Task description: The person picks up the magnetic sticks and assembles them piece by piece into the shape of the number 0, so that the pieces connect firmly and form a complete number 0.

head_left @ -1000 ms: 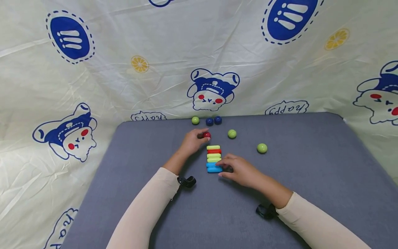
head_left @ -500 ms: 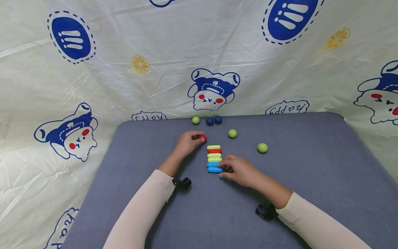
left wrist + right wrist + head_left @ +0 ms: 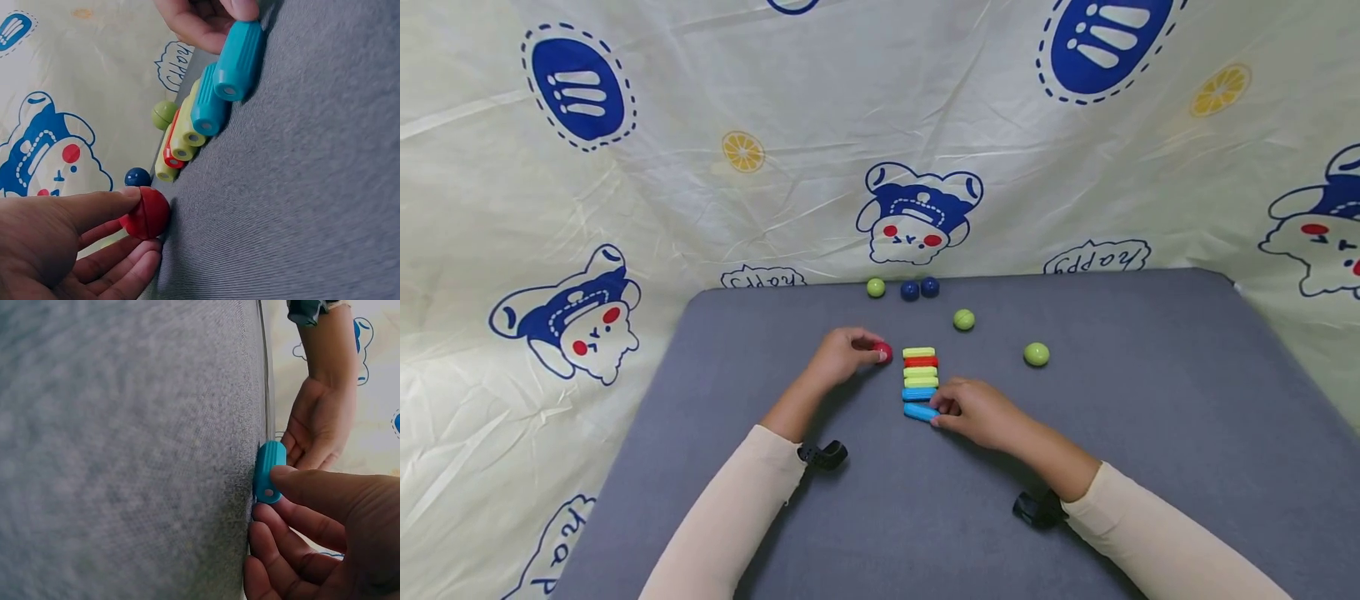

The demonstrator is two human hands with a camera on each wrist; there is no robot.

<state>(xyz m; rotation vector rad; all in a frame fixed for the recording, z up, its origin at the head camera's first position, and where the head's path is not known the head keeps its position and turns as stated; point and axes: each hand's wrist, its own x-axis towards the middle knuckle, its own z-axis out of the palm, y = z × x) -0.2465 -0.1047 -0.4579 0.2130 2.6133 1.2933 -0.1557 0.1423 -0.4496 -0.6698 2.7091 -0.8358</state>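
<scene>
Between thumb and fingers my left hand (image 3: 837,357) pinches a red ball (image 3: 153,215), close to the grey tabletop. Just right of it runs a column of short ribbed sticks with small metal dots in their ends: yellow sticks (image 3: 919,352), a red stick (image 3: 921,362) among them, then a blue stick (image 3: 916,394). Nearest me, a second blue stick (image 3: 271,464) lies slanted and slightly apart from the column. My right hand (image 3: 979,411) pinches its right end, the thumb on its side in the right wrist view.
Two dark blue balls (image 3: 910,291) and a green ball (image 3: 876,287) sit at the table's far edge. Two more green balls lie further right, one green ball (image 3: 964,320) behind the column and another green ball (image 3: 1037,354) nearer. A printed cloth (image 3: 820,208) hangs behind the table.
My left hand has drawn the red ball toward me and left, from behind the column to beside its far end. My right hand has taken the nearest blue stick and turned it away from its neighbour.
</scene>
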